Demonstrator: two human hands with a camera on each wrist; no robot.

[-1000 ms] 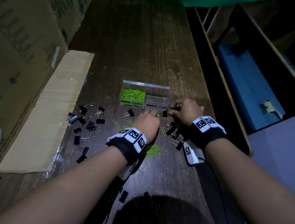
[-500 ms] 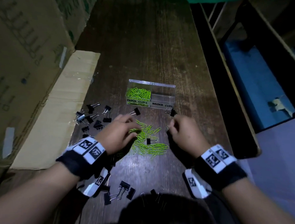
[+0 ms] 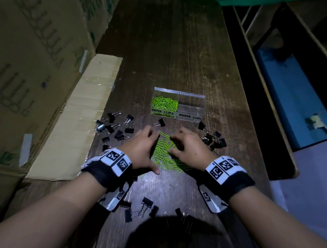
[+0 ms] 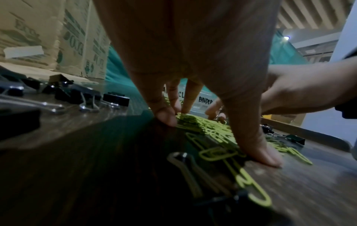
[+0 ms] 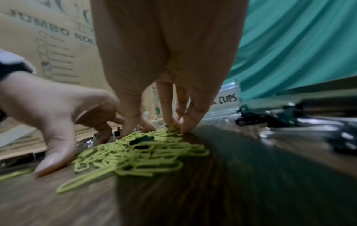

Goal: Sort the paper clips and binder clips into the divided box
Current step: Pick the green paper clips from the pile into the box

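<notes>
A clear divided box stands mid-table; its left part, labelled PAPER CLIPS, holds green paper clips, and its BINDER CLIPS part looks empty. A loose pile of green paper clips lies in front of the box. My left hand and right hand cup the pile from both sides, with straight fingers and thumbs on the table. The right wrist view shows my fingertips against the pile, with a black binder clip among the clips. Black binder clips lie scattered left, right and near me.
Large cardboard boxes and a flat cardboard sheet line the left side of the dark wooden table. A wooden frame with something blue inside runs along the right edge. Teal cloth hangs at the far end.
My right hand has left the box front, where it held a binder clip. Both hands came back toward me and closed in on the green pile from either side.
</notes>
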